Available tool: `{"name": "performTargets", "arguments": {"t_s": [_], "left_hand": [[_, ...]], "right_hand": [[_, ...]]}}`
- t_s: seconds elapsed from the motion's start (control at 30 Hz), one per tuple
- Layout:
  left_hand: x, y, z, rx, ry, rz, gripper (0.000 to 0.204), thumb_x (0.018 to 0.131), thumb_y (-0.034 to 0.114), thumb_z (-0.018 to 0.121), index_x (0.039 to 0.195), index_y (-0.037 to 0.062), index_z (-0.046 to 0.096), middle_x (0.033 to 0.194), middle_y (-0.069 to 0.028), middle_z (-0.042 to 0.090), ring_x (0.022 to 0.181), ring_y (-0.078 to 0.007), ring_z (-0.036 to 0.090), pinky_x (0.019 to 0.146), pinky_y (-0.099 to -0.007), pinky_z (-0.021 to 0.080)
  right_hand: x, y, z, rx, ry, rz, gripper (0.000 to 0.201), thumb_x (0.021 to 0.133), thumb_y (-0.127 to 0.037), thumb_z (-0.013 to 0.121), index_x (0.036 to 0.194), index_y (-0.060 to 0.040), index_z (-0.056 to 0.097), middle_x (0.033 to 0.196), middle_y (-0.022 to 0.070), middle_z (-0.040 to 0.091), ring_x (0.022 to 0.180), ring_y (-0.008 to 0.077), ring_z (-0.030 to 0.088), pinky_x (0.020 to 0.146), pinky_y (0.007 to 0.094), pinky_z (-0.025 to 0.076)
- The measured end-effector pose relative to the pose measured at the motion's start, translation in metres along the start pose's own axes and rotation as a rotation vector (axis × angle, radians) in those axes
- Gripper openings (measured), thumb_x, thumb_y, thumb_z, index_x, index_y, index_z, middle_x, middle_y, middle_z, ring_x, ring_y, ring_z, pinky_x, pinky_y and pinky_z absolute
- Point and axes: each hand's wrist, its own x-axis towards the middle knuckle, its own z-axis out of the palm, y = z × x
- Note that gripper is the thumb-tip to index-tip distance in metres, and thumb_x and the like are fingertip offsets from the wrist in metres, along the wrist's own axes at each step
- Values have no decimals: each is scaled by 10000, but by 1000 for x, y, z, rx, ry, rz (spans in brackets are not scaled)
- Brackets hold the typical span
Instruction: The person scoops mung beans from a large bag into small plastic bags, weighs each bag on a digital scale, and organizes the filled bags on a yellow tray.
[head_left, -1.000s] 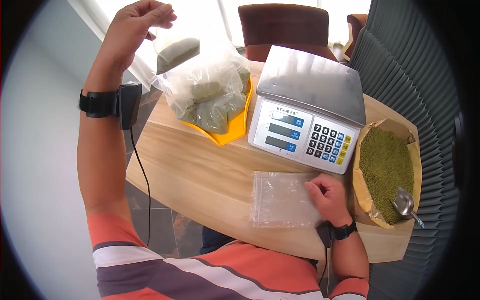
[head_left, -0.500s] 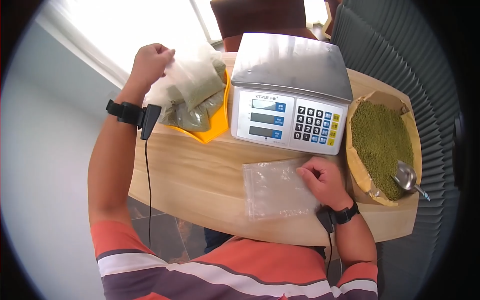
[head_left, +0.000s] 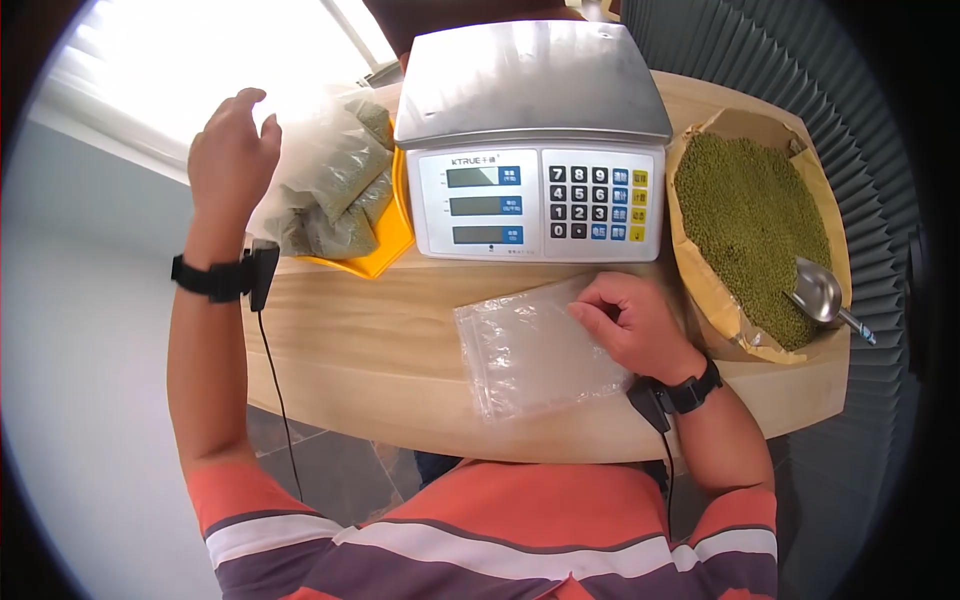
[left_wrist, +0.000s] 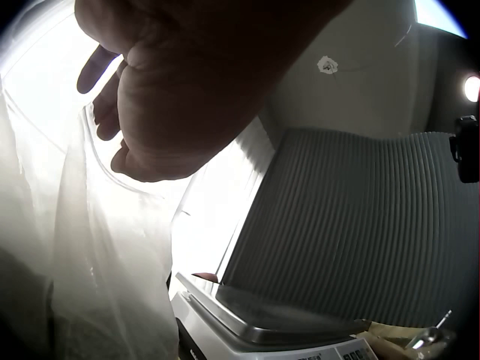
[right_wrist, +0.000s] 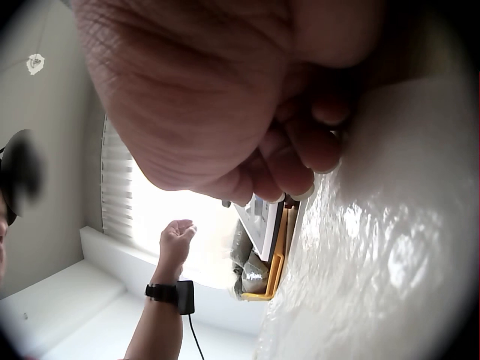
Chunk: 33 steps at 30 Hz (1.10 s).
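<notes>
Hovering beside the filled bags (head_left: 345, 165), the left hand (head_left: 232, 165) is spreading its thumb away from its fingers, which are extending loosely in an open pose. The clear filled bags, showing greenish contents, are lying in a heap to the right of these fingers and partly below them, and they are resting in a yellow tray (head_left: 400, 228) whose rim is showing along their right and lower sides. Whether the left fingers are touching any plastic is not clear against the bright window light.

The right hand (head_left: 632, 325) is resting on the right part of the flat empty bags (head_left: 535, 350), its fingers curling loosely inward and its thumb lying close to the index finger. In the right wrist view, the fingertips are coming right down to the shiny plastic. The empty bags are spreading leftward from under these fingers, lying flat on the wooden desk (head_left: 350, 330).

Beyond the right fingers, the scale (head_left: 530, 80) is standing with its keypad and displays facing the person, just right of the yellow tray. To the right of the same fingers, a paper sack (head_left: 703, 275) is standing open, holding small green beans (head_left: 750, 220). A metal scoop (head_left: 818, 290) is lying on the beans, its handle pointing outward past the sack's right edge.
</notes>
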Motion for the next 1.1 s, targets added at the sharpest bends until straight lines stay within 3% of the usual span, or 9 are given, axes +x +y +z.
{"name": "performTargets", "arguments": {"t_s": [0.13,0.23,0.43,0.53,0.67,0.87,0.93,1.03,1.1], "left_hand": [[-28,34,-14,-316,-129,349,296,1025,121,709,1313,64,747,1364,-166,754,1250,-378,714,1092,-483,561],[-52,45,18,-150,-115,589,294,1036,122,702,1315,37,742,1413,-178,731,1352,-391,658,1177,-490,507],[-72,42,41,-200,-137,494,367,1051,105,700,1408,21,705,1455,-191,706,1366,-411,644,1170,-488,507],[-92,80,-1,-530,-87,339,164,998,85,762,1152,33,777,1180,-148,793,1081,-372,745,954,-444,586],[-137,118,-32,-869,-684,311,123,926,24,832,1013,29,745,923,-132,764,820,-297,719,758,-367,567],[-165,146,-16,-835,-832,245,296,904,176,902,1065,49,690,770,-106,664,661,-253,632,616,-411,494],[-166,144,-11,-867,-890,215,279,916,174,897,1030,51,674,754,-70,634,654,-206,593,604,-392,472],[-164,142,-5,-904,-1123,87,275,914,198,877,961,47,652,724,-90,600,663,-236,584,628,-393,476],[-161,145,-11,-940,-1191,61,243,925,133,861,904,33,640,719,-23,568,673,-132,535,602,-348,450]], "right_hand": [[1,3,1,15,-7,10,151,1003,-100,780,927,20,727,799,106,694,706,183,617,661,338,505],[-1,1,-1,-70,-19,29,168,1008,-115,776,928,21,719,800,115,693,702,192,616,660,339,502],[0,8,2,22,0,-25,186,1014,-135,781,925,20,728,780,116,701,682,192,610,649,341,504],[1,8,1,19,-5,-17,176,1014,-135,784,934,15,740,779,111,707,682,183,613,648,339,506],[2,5,3,26,-9,-4,168,1011,-133,789,940,13,745,786,107,712,686,176,616,649,334,509],[1,8,2,-18,8,-1,154,1006,-125,795,950,12,752,808,109,725,693,172,632,658,327,519],[0,10,1,-3,-15,-32,114,1036,-104,784,999,3,766,816,25,688,719,74,588,640,264,481],[1,22,4,-58,15,-135,149,1019,-137,778,963,-1,755,818,91,705,690,183,628,649,340,511],[3,22,0,-118,6,-177,173,1000,-171,774,958,-6,751,820,157,699,700,289,652,672,406,528]]}}
